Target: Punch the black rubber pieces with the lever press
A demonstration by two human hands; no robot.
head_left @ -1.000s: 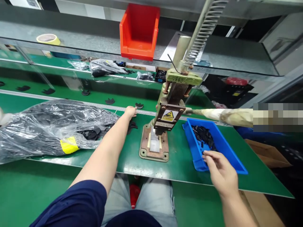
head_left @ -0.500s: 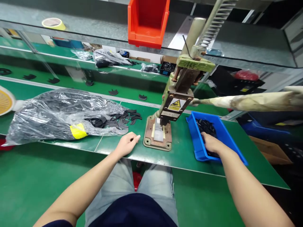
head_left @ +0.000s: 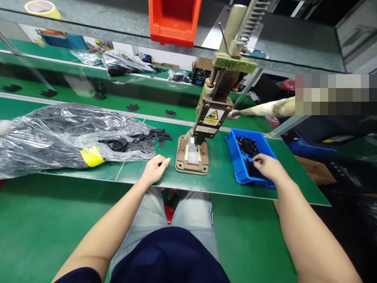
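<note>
My left hand (head_left: pixel 155 168) rests at the front edge of the green bench with its fingers curled in; nothing shows in it. Just beyond it lie loose black curved pieces (head_left: pixel 151 138), spilling from the mouth of a clear plastic bag (head_left: pixel 59 133). Over the blue bin (head_left: pixel 238 165), my right hand (head_left: pixel 268 167) has thumb and fingertips pinched on a small black part (head_left: pixel 255 159). Other small black parts (head_left: pixel 246 146) lie in the bin below. Between my hands stands a hand press (head_left: pixel 210 114), with a pale block (head_left: pixel 193 156) on its base.
The press's wrapped lever (head_left: pixel 268 109) sticks out to the right above the blue bin. An orange bin (head_left: pixel 173 23) and a yellow tape roll (head_left: pixel 43 8) sit on the shelf overhead. Behind the bench, several black curved pieces (head_left: pixel 132 107) lie on a green strip.
My right hand has risen from among the parts in the blue bin, its fingertips now pinching a small black part. My left hand has stayed by the bench edge. The camera view has shifted.
</note>
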